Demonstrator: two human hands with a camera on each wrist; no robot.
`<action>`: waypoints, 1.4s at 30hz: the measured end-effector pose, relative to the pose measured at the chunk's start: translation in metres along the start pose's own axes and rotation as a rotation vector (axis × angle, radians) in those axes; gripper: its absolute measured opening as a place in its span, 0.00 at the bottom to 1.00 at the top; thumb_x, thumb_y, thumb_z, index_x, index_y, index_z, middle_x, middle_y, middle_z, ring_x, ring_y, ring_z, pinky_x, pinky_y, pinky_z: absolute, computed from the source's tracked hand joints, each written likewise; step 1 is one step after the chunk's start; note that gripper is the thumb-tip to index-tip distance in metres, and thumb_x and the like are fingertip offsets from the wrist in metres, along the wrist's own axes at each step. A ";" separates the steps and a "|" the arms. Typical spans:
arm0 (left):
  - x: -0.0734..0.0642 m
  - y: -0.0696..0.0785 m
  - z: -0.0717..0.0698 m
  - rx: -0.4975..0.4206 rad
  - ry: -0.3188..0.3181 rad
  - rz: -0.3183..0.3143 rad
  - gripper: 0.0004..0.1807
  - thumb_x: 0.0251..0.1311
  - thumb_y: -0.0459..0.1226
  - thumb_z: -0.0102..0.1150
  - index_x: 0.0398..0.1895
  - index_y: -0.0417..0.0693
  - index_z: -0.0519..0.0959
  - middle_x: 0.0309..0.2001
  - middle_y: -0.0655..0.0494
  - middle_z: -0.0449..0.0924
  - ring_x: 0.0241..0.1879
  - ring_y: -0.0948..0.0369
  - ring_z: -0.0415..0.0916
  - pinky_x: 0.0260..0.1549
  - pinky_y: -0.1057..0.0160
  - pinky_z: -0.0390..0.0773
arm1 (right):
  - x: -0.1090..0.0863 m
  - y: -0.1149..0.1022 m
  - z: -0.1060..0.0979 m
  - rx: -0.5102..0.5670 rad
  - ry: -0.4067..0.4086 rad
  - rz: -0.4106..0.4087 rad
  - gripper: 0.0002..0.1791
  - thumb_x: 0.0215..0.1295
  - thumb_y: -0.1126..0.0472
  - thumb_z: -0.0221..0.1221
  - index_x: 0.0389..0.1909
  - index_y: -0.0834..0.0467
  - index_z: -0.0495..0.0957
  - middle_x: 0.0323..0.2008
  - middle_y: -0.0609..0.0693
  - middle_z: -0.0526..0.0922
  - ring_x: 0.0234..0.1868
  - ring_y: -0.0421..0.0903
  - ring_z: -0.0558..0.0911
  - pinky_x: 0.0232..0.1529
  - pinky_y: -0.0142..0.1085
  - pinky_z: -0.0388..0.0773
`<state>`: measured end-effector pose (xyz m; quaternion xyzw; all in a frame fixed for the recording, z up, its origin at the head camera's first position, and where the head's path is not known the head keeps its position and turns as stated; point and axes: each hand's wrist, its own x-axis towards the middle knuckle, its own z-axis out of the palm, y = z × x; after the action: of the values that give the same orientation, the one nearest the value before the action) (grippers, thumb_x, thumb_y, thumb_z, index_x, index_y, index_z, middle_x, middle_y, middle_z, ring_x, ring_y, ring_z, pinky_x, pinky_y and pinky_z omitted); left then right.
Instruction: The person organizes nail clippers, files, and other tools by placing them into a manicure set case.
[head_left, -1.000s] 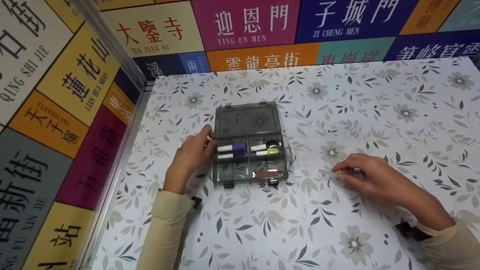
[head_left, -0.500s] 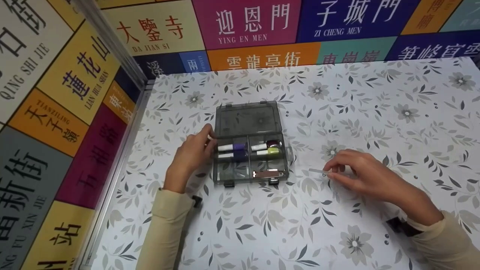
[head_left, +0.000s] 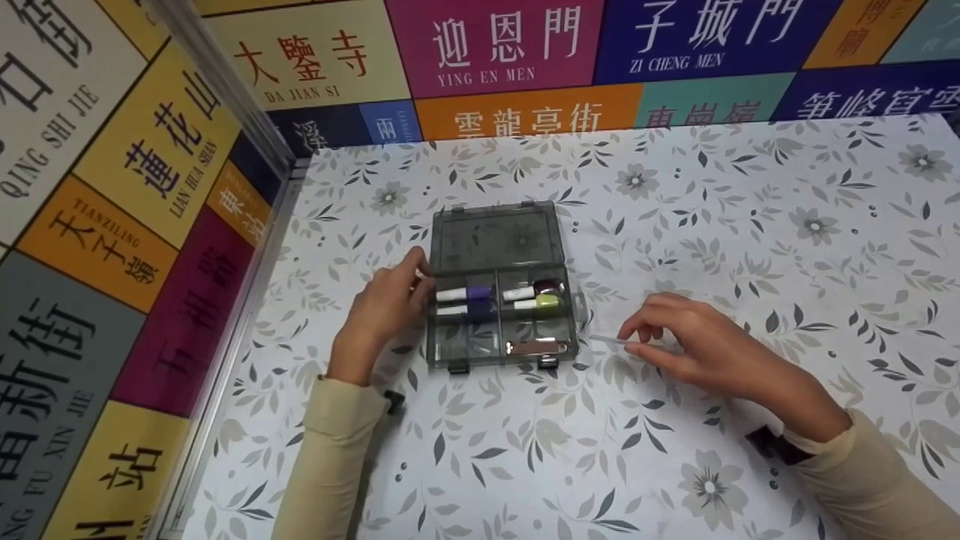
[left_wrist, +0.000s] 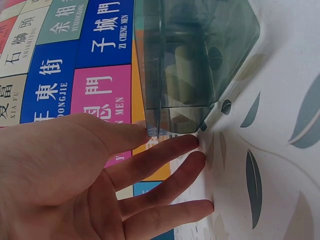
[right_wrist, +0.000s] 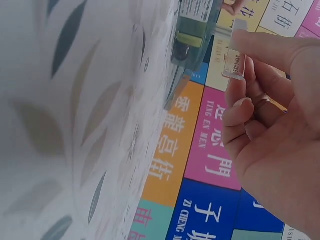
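Observation:
A smoky translucent compartment box (head_left: 465, 346) lies on the table with its lid (head_left: 495, 236) folded back. Inside are small white-capped nail polish bottles: purple (head_left: 480, 292), dark blue (head_left: 481, 308), dark red (head_left: 551, 287) and yellow-green (head_left: 548, 301). A pinkish-brown nail clipper (head_left: 535, 346) sits in the front right compartment. My left hand (head_left: 382, 307) rests at the box's left side, thumb and index fingertip right at its wall, other fingers extended. Right of the box, my right hand (head_left: 694, 341) pinches a clear flat strip with lettering (right_wrist: 235, 62) between thumb and fingers, its end towards the box.
The table (head_left: 750, 247) has a white cover printed with grey flowers and leaves. Colourful panels (head_left: 517, 49) with place names rise along its back edge, and more stand on the left (head_left: 150, 172). Two latches (head_left: 547, 363) project from the box's front edge.
My right hand has moved left towards the box, carrying the clear strip with it. The left hand and the box have stayed in place.

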<state>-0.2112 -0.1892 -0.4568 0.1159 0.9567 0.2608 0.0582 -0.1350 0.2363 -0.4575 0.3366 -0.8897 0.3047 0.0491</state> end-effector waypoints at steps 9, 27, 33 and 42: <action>-0.001 -0.002 0.001 -0.009 -0.002 0.006 0.08 0.83 0.43 0.54 0.57 0.52 0.73 0.49 0.46 0.92 0.48 0.50 0.90 0.43 0.43 0.85 | 0.013 -0.013 0.011 0.007 -0.029 0.014 0.07 0.68 0.59 0.74 0.41 0.45 0.86 0.35 0.33 0.81 0.38 0.34 0.80 0.39 0.37 0.81; -0.001 0.002 0.000 0.003 -0.003 0.003 0.08 0.83 0.42 0.54 0.57 0.52 0.73 0.52 0.46 0.91 0.51 0.49 0.90 0.43 0.42 0.86 | 0.024 -0.028 0.028 0.020 -0.080 0.046 0.04 0.77 0.53 0.67 0.47 0.44 0.83 0.32 0.32 0.84 0.32 0.29 0.79 0.35 0.36 0.80; 0.000 0.001 0.000 0.002 -0.004 0.005 0.09 0.84 0.42 0.54 0.58 0.52 0.73 0.52 0.46 0.91 0.50 0.49 0.90 0.43 0.41 0.86 | 0.027 -0.036 0.033 -0.005 -0.082 0.049 0.05 0.75 0.56 0.67 0.48 0.46 0.83 0.40 0.35 0.87 0.40 0.33 0.85 0.41 0.37 0.84; 0.000 0.001 0.000 -0.005 -0.006 -0.008 0.08 0.83 0.43 0.54 0.57 0.53 0.74 0.51 0.47 0.91 0.49 0.49 0.90 0.43 0.42 0.85 | 0.033 -0.042 0.042 0.020 -0.064 0.037 0.09 0.70 0.60 0.69 0.47 0.45 0.83 0.41 0.36 0.88 0.41 0.34 0.85 0.42 0.37 0.85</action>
<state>-0.2107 -0.1882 -0.4561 0.1125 0.9563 0.2626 0.0625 -0.1291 0.1687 -0.4604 0.3302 -0.8938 0.3032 0.0115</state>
